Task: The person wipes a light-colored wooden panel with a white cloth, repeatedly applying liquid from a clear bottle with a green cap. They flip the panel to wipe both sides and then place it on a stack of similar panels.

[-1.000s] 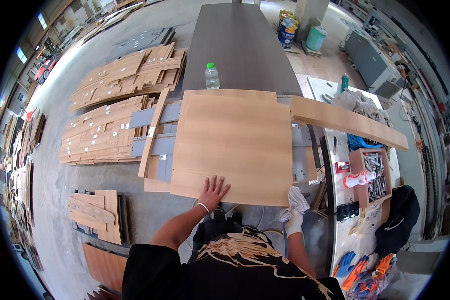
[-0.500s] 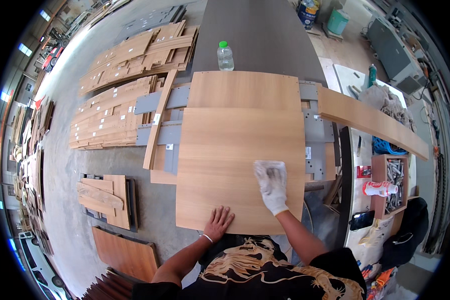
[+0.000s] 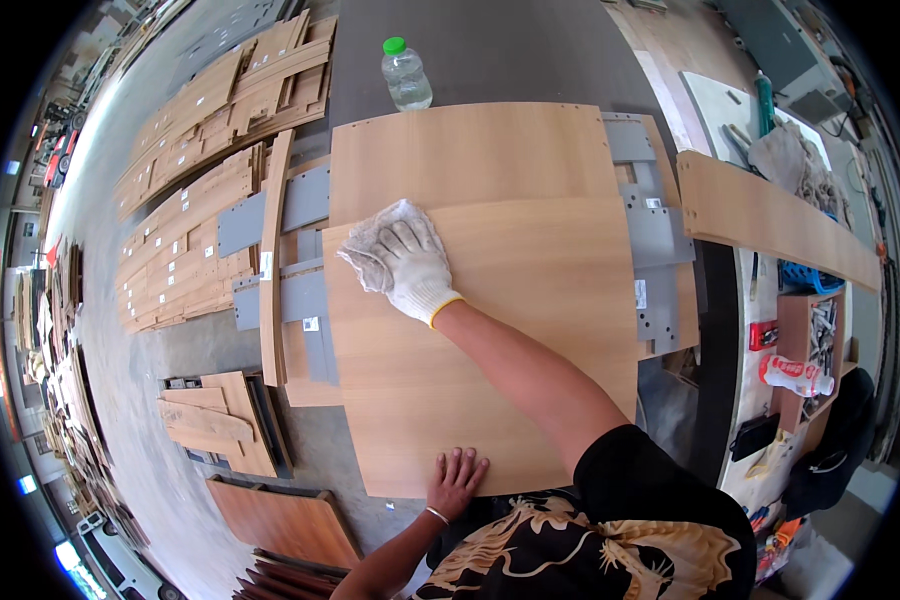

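Observation:
A light wood-grain panel [image 3: 510, 260] lies flat in front of me, overlapping another wooden panel [image 3: 470, 150] at its far end. On its far left part, my right hand [image 3: 420, 280], in a white knitted glove, presses a crumpled whitish cloth [image 3: 363, 250] against the surface. The cloth spreads out past the gloved fingertips. My bare left hand [image 3: 457, 484] rests flat on the panel's near edge, fingers stretched out, holding nothing. A clear bottle with a green cap [image 3: 407, 78] stands just beyond the far panel.
Grey boards [image 3: 305, 297] and narrow wooden strips stick out on both sides of the panel. A long wooden board [image 3: 770, 212] juts over the right-hand bench, where a box of metal parts [image 3: 795, 325], a red-and-white bottle [image 3: 795, 375] and a phone [image 3: 755, 436] sit. Board stacks [image 3: 180, 240] lie left.
My gloved right hand has swept the cloth from the panel's near right area to its far left. My left hand stays flat at the near edge. The whole view has shifted somewhat.

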{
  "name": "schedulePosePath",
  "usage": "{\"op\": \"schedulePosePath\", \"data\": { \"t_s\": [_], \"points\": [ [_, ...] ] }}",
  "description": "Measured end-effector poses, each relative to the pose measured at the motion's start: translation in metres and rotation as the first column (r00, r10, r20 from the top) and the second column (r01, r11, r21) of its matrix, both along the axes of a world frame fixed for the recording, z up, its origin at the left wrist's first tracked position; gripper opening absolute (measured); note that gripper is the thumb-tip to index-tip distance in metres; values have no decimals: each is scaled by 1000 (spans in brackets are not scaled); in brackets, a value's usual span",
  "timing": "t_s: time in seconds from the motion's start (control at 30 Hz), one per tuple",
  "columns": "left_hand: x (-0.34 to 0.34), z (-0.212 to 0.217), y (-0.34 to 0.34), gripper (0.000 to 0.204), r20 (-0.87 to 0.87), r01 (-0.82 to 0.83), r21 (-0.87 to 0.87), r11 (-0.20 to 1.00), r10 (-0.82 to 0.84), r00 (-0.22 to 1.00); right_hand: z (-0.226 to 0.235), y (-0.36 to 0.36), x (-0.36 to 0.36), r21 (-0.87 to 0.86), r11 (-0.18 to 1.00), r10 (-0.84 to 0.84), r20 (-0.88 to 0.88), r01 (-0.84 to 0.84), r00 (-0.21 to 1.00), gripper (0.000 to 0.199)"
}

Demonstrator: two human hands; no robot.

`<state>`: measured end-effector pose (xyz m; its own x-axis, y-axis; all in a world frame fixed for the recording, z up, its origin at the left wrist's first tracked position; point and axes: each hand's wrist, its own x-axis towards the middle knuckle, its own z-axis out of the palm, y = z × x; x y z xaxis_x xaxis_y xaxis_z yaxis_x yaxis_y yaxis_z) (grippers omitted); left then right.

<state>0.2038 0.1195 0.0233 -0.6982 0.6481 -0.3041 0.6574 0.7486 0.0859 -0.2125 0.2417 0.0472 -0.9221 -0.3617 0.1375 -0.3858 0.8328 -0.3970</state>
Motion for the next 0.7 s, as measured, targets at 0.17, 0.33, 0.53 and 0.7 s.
{"op": "schedulePosePath", "data": {
  "t_s": [0.17,0.33,0.53,0.7],
  "points": [
    [3,1,-14,61,95,-21,3,1000,20,995,-5,13,-13,20,999,31,31,-31,999,53],
    [24,9,-51,59,113,64,-33,997,-60,992,-3,10,10,-98,995,25,52,-20,998,51],
    [43,-6,-61,59,80,46,25,999,-48,996,-10,-1,18,-240,968,-62,46,71,997,54],
    [44,-14,-73,61,34,41,86,995,-44,998,-19,41,18,-240,943,-252,-55,232,966,49]
  ]
}}
